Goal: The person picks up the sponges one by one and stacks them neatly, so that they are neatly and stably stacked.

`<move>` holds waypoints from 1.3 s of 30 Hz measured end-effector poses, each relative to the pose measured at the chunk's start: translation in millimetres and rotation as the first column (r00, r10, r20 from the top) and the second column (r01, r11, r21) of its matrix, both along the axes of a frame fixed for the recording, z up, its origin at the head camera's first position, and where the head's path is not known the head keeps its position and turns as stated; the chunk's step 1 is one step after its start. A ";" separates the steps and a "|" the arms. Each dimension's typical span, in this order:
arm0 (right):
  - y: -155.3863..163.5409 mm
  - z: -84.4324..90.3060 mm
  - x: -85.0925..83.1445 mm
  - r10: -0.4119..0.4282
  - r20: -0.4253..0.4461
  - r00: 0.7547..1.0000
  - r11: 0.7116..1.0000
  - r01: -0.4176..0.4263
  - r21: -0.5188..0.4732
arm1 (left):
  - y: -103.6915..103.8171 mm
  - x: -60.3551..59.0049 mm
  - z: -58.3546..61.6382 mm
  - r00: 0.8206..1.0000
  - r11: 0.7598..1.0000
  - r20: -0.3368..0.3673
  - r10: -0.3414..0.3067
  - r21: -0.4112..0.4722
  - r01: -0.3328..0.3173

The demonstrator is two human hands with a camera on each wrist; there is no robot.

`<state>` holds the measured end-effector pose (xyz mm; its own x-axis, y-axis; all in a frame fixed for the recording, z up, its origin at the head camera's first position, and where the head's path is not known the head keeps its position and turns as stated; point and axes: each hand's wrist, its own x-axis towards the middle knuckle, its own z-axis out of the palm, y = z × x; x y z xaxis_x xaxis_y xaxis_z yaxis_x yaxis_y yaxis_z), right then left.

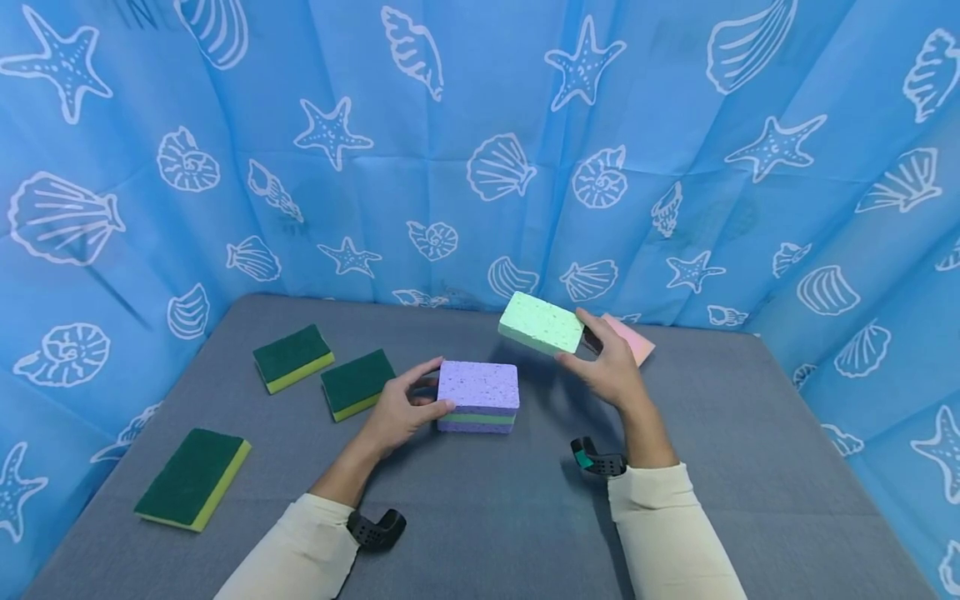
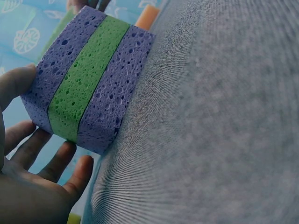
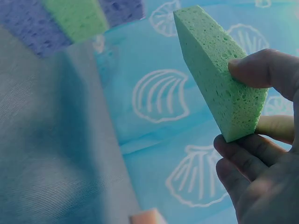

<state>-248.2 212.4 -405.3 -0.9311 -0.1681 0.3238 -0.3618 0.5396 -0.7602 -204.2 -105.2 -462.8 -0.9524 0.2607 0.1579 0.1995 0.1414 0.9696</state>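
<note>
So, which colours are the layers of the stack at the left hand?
Purple, green, purple in the stack; clearest in the left wrist view.

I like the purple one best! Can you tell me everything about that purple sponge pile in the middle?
The stack of three rectangular porous sponges has a purple one on top, a thin green one between, and a purple one at the bottom. All are speckled with little holes. It sits flat on the grey fabric table, edges lined up. The left hand touches its left end with thumb and fingers. The right hand's light green sponge hovers behind, not touching.
</note>
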 end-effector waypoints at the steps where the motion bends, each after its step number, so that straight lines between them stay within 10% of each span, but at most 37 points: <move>1: -0.1 2.2 1.1 0.013 -0.010 1.000 1.000 -0.013 -0.013 | 0.0 -0.2 -0.3 1.000 1.000 0.000 0.003 -0.003 -0.003; 14: -17.4 52.8 35.2 0.154 -0.088 0.984 0.985 -0.160 -0.066 | 2.9 16.0 35.7 1.000 1.000 -0.001 -0.008 -0.017 0.008; 39: -36.0 64.8 50.2 0.280 -0.133 0.951 0.959 -0.284 -0.013 | 1.4 15.3 33.5 1.000 1.000 -0.006 -0.031 -0.004 0.031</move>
<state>-198.0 176.4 -340.5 -0.7976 -0.4055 0.4466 -0.5911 0.3777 -0.7127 -188.9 -103.8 -429.4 -0.9430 0.2904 0.1624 0.2095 0.1393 0.9678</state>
